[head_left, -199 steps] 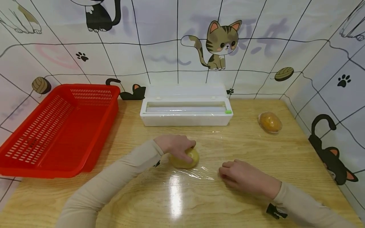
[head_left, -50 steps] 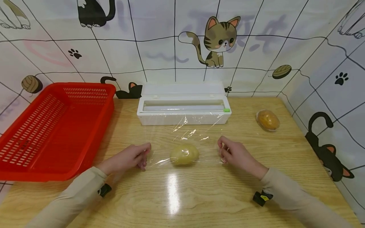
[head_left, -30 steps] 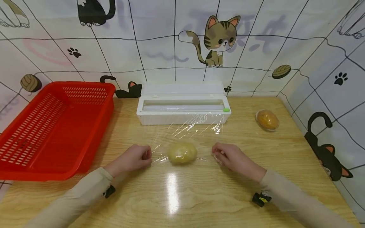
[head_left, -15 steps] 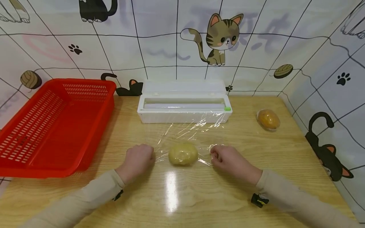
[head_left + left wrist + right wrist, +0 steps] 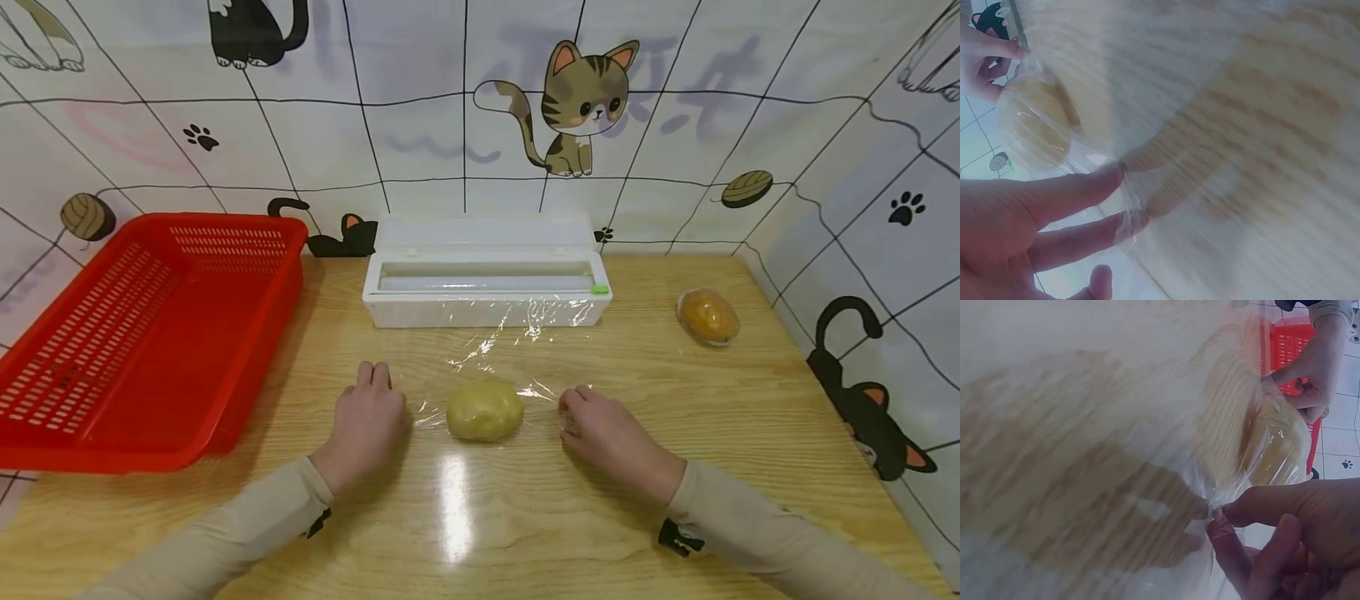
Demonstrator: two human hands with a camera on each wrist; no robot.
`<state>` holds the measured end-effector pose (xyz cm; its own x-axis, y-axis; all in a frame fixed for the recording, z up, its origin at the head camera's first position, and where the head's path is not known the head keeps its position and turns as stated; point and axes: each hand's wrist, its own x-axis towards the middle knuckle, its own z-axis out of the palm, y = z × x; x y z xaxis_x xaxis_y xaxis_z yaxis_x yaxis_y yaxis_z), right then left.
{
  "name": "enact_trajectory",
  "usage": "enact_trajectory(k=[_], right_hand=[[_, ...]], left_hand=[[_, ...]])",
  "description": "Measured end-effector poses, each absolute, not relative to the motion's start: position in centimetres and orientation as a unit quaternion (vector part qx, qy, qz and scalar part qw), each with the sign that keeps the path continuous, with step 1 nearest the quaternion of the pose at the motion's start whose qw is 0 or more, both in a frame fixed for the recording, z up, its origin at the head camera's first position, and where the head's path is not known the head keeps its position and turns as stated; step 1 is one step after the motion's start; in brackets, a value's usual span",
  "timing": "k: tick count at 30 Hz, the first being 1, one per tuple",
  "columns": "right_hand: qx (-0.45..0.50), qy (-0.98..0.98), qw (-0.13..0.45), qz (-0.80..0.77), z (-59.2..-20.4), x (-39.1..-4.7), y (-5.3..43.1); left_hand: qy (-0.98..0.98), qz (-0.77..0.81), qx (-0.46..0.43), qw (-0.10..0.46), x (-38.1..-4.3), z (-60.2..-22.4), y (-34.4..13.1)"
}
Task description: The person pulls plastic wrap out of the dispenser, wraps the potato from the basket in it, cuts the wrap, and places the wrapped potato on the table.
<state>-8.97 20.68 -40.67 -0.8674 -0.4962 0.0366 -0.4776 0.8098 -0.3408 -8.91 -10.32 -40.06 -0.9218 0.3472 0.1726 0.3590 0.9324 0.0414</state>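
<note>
A smooth yellow, potato-like oval (image 5: 484, 410) lies on the wooden table under clear plastic wrap (image 5: 480, 354). The film runs back to the white wrap dispenser (image 5: 487, 312). Left of the oval, my left hand (image 5: 367, 429) touches the film; in the left wrist view its straight fingers (image 5: 1079, 194) press the film's edge to the table, tips slightly apart. On the other side my right hand (image 5: 615, 433) pinches the film between thumb and forefinger, seen as a gathered fold (image 5: 1213, 509) in the right wrist view. Neither hand touches the oval.
A red plastic basket (image 5: 165, 350) stands at the left with nothing visible inside. At the back right lies an orange-yellow rounded item (image 5: 708, 317) in clear wrap. The dispenser's lid (image 5: 487, 233) is raised against the cat-patterned backdrop (image 5: 420, 142).
Earlier my left hand held the oval; since then film has been drawn over it from the dispenser. Both hands have moved closer to its sides, and my left fingers have straightened from a curl.
</note>
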Motion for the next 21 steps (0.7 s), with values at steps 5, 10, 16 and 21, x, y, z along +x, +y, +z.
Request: enact_trajectory(k=[5,10,16,21], right_hand=[[-0.24,0.958,0.05,-0.147,-40.4,-9.2,20.4],[-0.205,0.966,0.088,-0.128,-39.9,-9.5,20.0],[-0.186,0.965,0.118,-0.139,-39.3,-9.8,20.0],[-0.179,0.963,0.127,-0.158,-39.3,-9.9,20.5]], left_hand=[[-0.98,-0.03,-0.186,0.062,-8.9,-40.0,-10.5],[-0.98,-0.022,-0.196,0.02,-8.9,-39.8,-10.4],[-0.963,0.035,-0.26,0.065,-8.9,-40.1,-10.3],[-0.938,0.063,-0.31,0.143,-8.9,-40.6,-10.6]])
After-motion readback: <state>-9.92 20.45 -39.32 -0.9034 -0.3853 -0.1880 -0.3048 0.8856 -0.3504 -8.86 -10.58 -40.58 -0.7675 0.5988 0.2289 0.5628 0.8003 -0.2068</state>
